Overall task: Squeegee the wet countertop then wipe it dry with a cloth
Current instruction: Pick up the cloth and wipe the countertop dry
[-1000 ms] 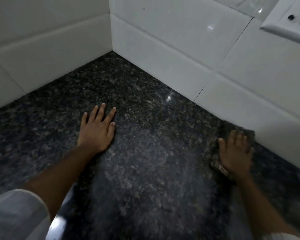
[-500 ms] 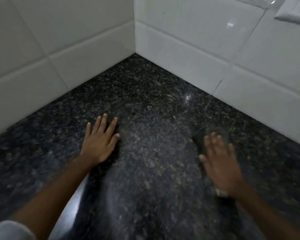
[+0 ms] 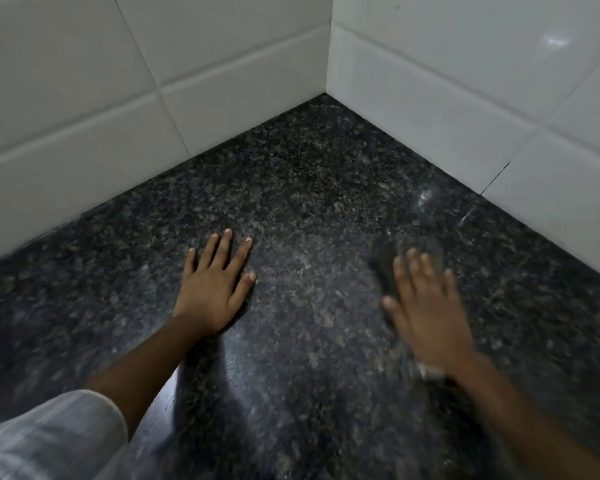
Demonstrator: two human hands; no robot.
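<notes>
The dark speckled granite countertop point(image 3: 309, 188) fills the view and runs into a tiled corner. My left hand point(image 3: 215, 285) lies flat on the stone, palm down, fingers spread, holding nothing. My right hand point(image 3: 426, 306) is blurred with motion and presses flat on a dark cloth point(image 3: 385, 268). Only the cloth's edge shows, beyond my fingertips and thumb side, plus a pale bit near my wrist. No squeegee is in view.
White tiled walls point(image 3: 447, 109) rise on the left and the right and meet at the far corner point(image 3: 328, 91). My pale sleeve point(image 3: 49, 434) shows at the bottom left. A light glints on the stone near the right wall.
My right hand has slid the cloth leftward and away from the right wall. My view has swung left, shifting the corner rightward. The left hand has stayed planted.
</notes>
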